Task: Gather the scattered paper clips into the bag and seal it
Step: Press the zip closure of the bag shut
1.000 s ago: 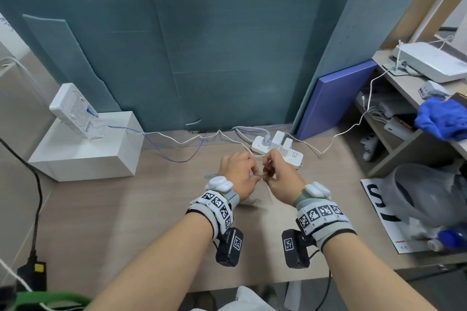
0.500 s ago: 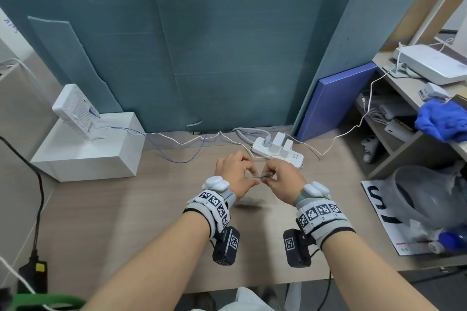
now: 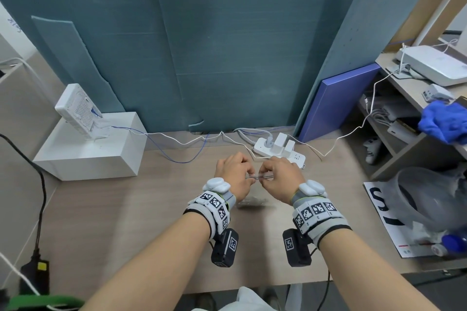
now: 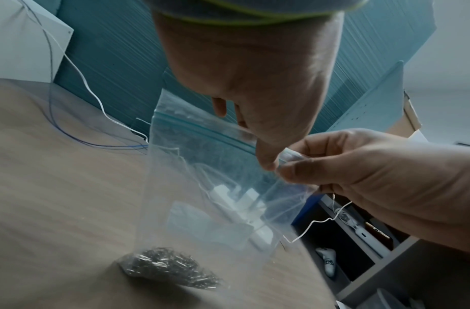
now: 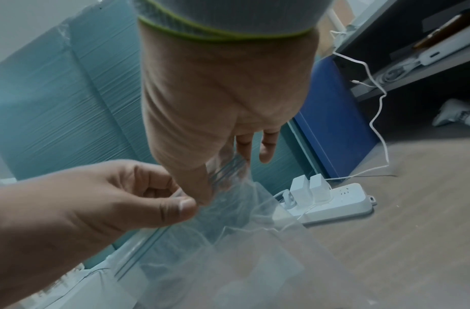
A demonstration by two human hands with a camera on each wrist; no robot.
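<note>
A clear zip bag [image 4: 202,188] hangs upright over the wooden table [image 3: 126,222], its bottom resting on the surface. A heap of silver paper clips [image 4: 165,265] lies in the bag's bottom corner, seen faintly from the head view as paper clips [image 3: 251,201]. My left hand [image 3: 233,171] and right hand [image 3: 278,174] meet at the bag's top edge, each pinching the blue zip strip [image 4: 202,127] between thumb and fingers. In the right wrist view the bag [image 5: 241,240] hangs below both thumbs.
A white power strip [image 3: 280,153] with plugs lies just beyond my hands, cables trailing left and right. A white box [image 3: 88,154] stands at the back left. Teal panels close the back. Shelves and a plastic bag stand to the right.
Both hands stay pinched on the bag's top edge. They have drifted slightly nearer to me, and the right hand has slid a little to the right along the strip.
</note>
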